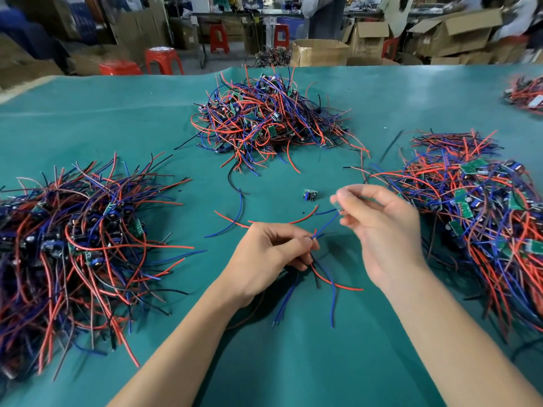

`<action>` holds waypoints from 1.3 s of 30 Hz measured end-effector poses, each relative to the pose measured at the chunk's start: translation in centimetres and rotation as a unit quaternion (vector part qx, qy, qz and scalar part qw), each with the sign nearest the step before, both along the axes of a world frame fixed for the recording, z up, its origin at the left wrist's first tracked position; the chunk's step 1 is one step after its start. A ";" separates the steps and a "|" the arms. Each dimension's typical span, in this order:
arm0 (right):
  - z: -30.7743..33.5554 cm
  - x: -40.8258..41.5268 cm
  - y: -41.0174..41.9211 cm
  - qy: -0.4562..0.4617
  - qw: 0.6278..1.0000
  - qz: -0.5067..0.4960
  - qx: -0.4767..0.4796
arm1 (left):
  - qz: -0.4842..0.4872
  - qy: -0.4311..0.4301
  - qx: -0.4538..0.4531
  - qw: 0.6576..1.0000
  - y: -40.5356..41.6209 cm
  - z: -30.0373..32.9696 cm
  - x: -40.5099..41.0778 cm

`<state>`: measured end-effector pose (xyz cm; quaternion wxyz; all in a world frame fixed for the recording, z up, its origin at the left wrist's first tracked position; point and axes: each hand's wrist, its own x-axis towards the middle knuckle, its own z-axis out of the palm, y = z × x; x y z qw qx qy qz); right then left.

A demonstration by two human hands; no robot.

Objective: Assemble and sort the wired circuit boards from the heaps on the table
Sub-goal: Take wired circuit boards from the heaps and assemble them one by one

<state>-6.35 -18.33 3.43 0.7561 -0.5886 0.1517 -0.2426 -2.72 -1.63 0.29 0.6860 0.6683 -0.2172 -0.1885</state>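
My left hand [274, 251] pinches a small bundle of blue, red and black wires [321, 276] just above the green mat; their free ends trail toward me. My right hand [379, 221] pinches a small green circuit board [337, 206], held a little above the mat, and a blue wire runs from it down to my left fingers. A lone small board [310, 195] lies on the mat just beyond my hands. Three heaps of wired boards surround me: one at the left [79, 245], one at the far centre [264, 118], one at the right [482, 230].
Loose red and blue wires [235, 218] lie between the lone board and my left hand. A fourth small heap [526, 94] sits at the far right edge. Beyond the green mat [117, 118] stand red stools [161, 58] and cardboard boxes [318, 51].
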 end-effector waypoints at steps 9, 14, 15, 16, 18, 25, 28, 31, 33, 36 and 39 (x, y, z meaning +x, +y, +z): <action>7.1 -0.6 -5.8 -0.133 0.977 -0.113 -0.118 | -0.011 0.001 -0.009 1.000 0.2 0.4 0.0; 11.9 1.2 -11.9 0.139 0.836 -0.041 -0.529 | 0.025 0.007 -0.008 1.000 -0.3 0.2 -0.3; 12.2 1.6 -12.7 0.242 0.738 -0.032 -0.629 | 0.028 -0.001 0.003 1.000 -0.4 0.2 -0.3; 12.2 2.0 -13.1 0.329 0.637 -0.025 -0.697 | 0.031 -0.004 0.009 0.999 -0.5 0.2 -0.3; 11.6 2.9 -12.4 0.374 0.576 -0.012 -0.726 | 0.032 -0.004 0.013 0.999 -0.4 0.3 -0.2; 4.1 10.9 -2.4 0.251 0.630 0.177 -0.714 | 0.029 0.000 0.021 0.999 -0.3 0.6 -0.2; 1.2 14.0 0.3 0.278 0.641 0.207 -0.684 | 0.022 0.004 0.017 1.000 -0.2 0.6 -0.2; 0.0 15.2 0.5 0.282 0.636 0.164 -0.700 | 0.020 0.011 0.014 1.000 -0.1 0.7 0.0; 0.1 15.0 0.3 0.272 0.642 0.110 -0.709 | 0.022 0.013 0.014 1.000 -0.2 0.6 -0.1; 0.5 14.5 -0.4 0.246 0.657 0.029 -0.712 | 0.023 0.017 0.011 1.000 -0.1 0.7 -0.1; 1.1 14.0 -1.1 0.226 0.697 -0.006 -0.680 | 0.024 0.022 0.008 0.999 -0.1 0.7 -0.2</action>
